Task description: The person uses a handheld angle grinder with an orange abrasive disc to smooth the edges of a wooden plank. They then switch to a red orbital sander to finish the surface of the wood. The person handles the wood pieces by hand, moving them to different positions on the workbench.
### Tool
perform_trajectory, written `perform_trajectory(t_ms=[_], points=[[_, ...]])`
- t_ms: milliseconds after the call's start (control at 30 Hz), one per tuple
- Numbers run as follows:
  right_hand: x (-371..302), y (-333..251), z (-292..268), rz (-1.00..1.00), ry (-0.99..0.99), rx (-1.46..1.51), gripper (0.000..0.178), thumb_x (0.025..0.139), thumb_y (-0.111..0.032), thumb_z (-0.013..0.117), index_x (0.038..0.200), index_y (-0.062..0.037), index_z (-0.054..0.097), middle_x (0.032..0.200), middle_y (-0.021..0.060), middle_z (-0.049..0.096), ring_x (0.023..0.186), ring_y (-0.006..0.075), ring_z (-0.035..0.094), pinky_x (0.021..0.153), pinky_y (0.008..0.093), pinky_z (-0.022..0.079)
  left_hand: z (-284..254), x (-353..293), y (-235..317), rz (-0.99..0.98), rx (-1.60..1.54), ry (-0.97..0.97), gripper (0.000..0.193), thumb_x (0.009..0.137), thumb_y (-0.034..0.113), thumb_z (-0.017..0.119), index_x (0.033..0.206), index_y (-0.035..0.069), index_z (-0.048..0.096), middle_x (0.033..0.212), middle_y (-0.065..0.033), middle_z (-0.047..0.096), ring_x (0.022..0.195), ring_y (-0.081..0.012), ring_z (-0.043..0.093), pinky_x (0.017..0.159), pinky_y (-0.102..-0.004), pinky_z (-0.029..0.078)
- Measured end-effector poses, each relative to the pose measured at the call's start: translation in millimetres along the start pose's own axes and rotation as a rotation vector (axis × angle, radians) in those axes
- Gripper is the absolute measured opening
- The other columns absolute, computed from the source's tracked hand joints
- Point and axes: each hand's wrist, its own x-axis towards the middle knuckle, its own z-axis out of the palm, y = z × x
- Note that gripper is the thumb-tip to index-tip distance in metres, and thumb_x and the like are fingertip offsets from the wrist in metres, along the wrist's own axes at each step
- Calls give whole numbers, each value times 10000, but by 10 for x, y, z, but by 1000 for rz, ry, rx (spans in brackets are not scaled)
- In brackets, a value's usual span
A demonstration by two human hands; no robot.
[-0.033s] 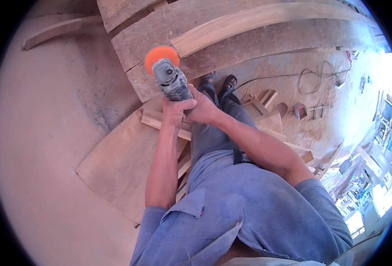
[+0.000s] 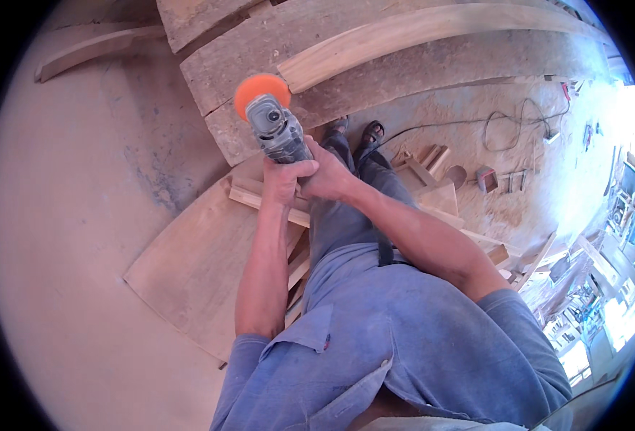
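Observation:
Both hands grip a grey angle grinder [image 2: 283, 136] with a round orange disc [image 2: 263, 93] on its head. My left hand [image 2: 281, 182] wraps the rear of the body, its thumb lying across toward the other hand. Close against it, my right hand [image 2: 326, 172] closes round the same body from the right side. The disc is at the near end of a long pale wooden board [image 2: 418, 36], which lies on a thick wooden workbench [image 2: 220, 133]. Whether disc and board touch I cannot tell.
Wood pieces [image 2: 426, 167] and a small box [image 2: 485, 179] lie on the dusty floor to the right. A dark cable [image 2: 439, 126] loops there. A large wooden panel [image 2: 188, 258] and stacked offcuts are beside my legs on the left. A curved plank [image 2: 91, 50] lies far left.

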Motion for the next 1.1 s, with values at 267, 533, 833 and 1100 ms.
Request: perform_trajectory(t_ms=[267,533,833,1100], points=[[99,164,91,-8,-64,-56,923,753,-198,814,1547,-66,364,1396,184,548,1345,341,562,1128,388,446,-24,-34,-37,31,-112,25,597,584,-90,777,1163,28,693,1075,-83,732,995,-243,725,946,-394,579],[20,75,146,-32,23,-76,896,733,-242,815,1506,-61,399,1322,205,612,1265,375,626,1066,421,504,-2,-130,22,-14,-146,17,592,593,-102,771,1167,25,697,1078,-85,737,1015,-239,725,960,-387,574],[117,12,41,15,-16,-113,908,715,-190,800,1515,-38,400,1356,212,598,1243,388,641,1053,422,513,-15,2,42,-3,-194,17,581,595,-102,758,1161,14,697,1080,-99,741,1025,-259,724,969,-398,570],[53,-101,137,-4,39,-25,957,666,-189,814,1518,-55,401,1301,224,657,1206,405,668,1031,437,536,-30,-122,150,-6,-175,1,589,591,-109,762,1162,17,693,1074,-103,741,1026,-266,728,968,-402,582]])
